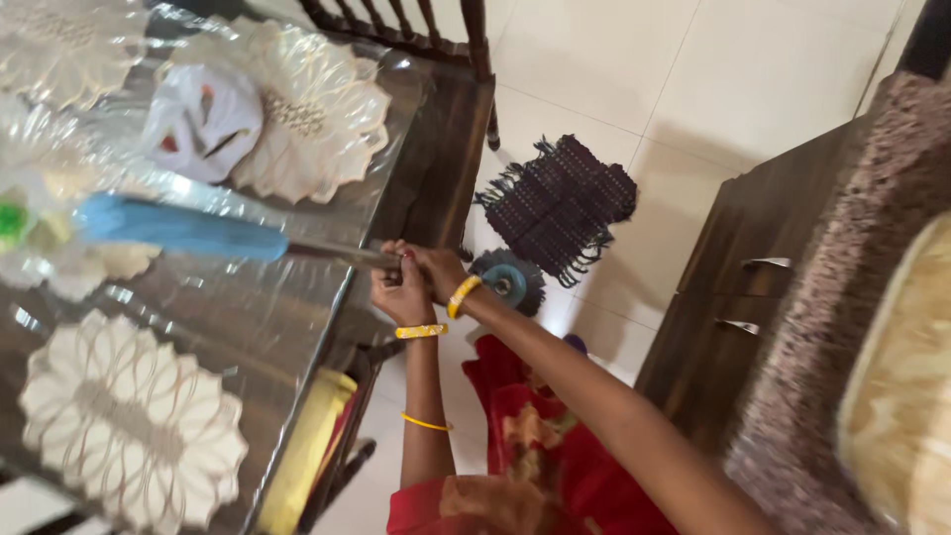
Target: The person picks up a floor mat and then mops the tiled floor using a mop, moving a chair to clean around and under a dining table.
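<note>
While both hands gripped one slim dark handle at the desk's (297, 327) edge, the left hand (399, 293) and right hand (436, 269) had their fingers (394, 260) clamped on the duster (183, 230), whose blue head lay over the glossy top. Its long axis ran nearly level across the view, the head pointing away from the hands toward the white crumpled bag (203, 121) and the flower-shaped mats (307, 109). A wide sweep could likely knock the bag or drag a mat off the edge.
</note>
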